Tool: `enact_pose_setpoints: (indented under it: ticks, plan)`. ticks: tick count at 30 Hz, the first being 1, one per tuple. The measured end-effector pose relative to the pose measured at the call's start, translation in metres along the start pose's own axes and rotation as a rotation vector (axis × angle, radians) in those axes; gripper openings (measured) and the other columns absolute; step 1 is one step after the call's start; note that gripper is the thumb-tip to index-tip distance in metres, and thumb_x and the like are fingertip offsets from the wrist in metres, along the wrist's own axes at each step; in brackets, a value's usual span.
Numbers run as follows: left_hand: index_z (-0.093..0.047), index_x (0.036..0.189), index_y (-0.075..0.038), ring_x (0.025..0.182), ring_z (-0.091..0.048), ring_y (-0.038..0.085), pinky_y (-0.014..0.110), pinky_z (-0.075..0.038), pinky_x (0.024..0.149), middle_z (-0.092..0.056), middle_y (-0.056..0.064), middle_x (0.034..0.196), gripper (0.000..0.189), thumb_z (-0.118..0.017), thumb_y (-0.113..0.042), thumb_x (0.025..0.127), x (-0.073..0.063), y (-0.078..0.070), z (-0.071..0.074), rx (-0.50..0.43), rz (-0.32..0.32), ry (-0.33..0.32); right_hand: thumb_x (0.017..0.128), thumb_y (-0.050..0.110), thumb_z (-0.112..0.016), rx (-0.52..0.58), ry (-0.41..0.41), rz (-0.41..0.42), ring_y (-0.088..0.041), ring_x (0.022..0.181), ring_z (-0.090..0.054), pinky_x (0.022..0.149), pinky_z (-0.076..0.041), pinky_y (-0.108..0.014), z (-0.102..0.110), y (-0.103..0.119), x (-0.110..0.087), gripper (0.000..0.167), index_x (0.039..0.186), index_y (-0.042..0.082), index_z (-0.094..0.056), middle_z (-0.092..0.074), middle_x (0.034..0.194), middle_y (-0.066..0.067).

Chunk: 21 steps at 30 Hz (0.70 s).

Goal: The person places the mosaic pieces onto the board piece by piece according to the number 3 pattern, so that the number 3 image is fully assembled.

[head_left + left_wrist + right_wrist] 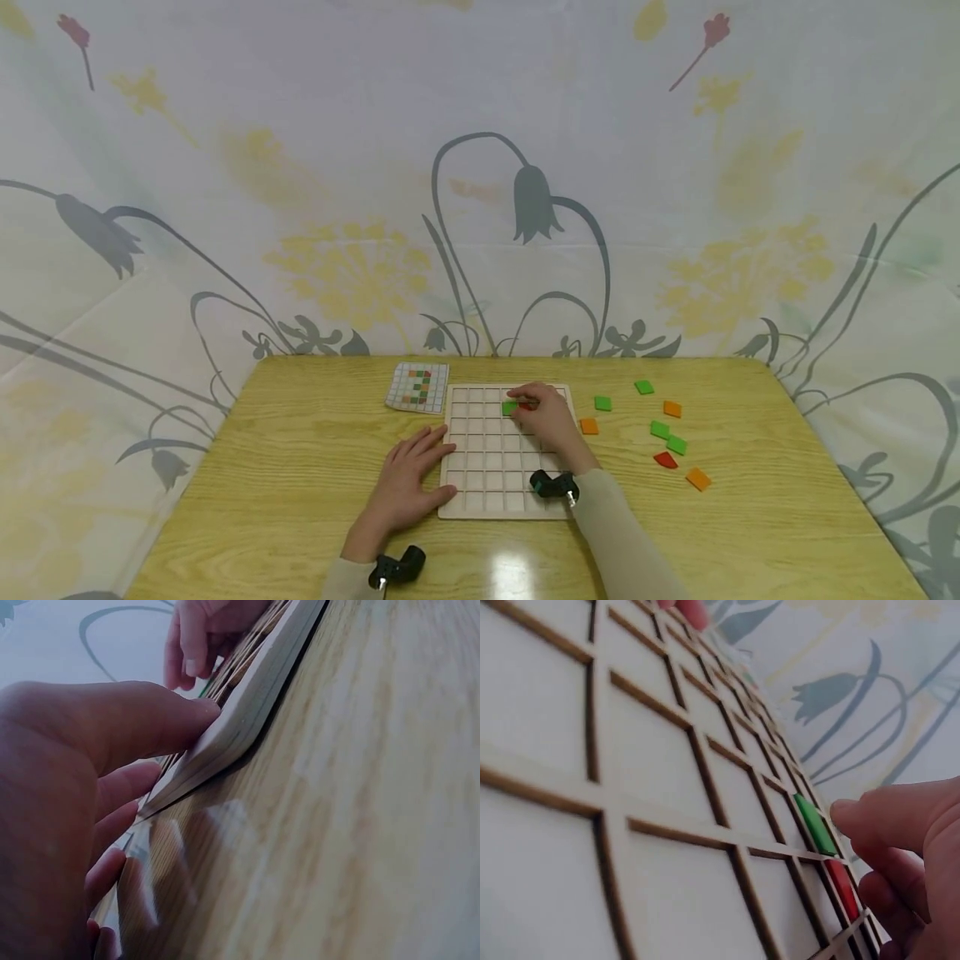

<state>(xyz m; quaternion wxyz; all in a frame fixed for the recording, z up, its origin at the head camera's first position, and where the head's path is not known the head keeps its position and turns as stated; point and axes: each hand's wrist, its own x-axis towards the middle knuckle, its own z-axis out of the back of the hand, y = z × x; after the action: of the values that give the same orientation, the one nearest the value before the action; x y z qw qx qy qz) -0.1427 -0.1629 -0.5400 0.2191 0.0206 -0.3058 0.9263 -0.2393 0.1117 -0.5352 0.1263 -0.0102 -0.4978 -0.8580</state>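
Observation:
A pale wooden grid board (475, 460) lies on the table. My left hand (408, 479) rests at its left edge with fingers spread; the thumb touches the board's rim in the left wrist view. Over the upper right cells hovers my right hand (551, 421), fingers bent. Close to its fingertips, a green tile (815, 824) and a red tile (842, 889) sit in neighbouring cells. In the right wrist view the thumb is by the green tile, and no piece shows between the fingers. From the head, the hand partly covers the red tile.
A card (397, 392) printed with a coloured grid pattern lies beyond the board's upper left. To the right are several loose green tiles (603, 403), orange tiles (698, 478) and a red curved-edge piece (665, 460). A patterned cloth (480, 167) hangs behind the table.

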Motion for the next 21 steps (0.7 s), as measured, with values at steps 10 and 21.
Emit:
enact_pose_setpoints:
  ticks: [10,21]
  plan:
    - [-0.061,0.139,-0.019,0.146,-0.029,0.029,0.064,-0.021,0.111,-0.039,0.0,0.157,0.059,-0.071,-0.039,0.084,0.001,0.002,0.0,-0.006,0.004,0.005,0.092,0.005,-0.069,0.102,-0.044,-0.075,-0.028,0.1,-0.063,0.083,-0.053,-0.04,0.013,0.001,0.002,0.021,0.113,0.003,-0.073,-0.068,0.11,-0.011]
    - [-0.061,0.139,-0.018,0.146,-0.029,0.03,0.065,-0.022,0.11,-0.039,0.001,0.157,0.059,-0.071,-0.038,0.084,0.0,0.001,0.0,-0.006,-0.002,0.003,0.096,0.008,-0.065,0.057,-0.035,-0.086,-0.028,0.103,-0.057,0.085,-0.049,-0.042,0.055,-0.002,-0.015,0.025,0.12,0.002,-0.069,-0.065,0.116,-0.013]
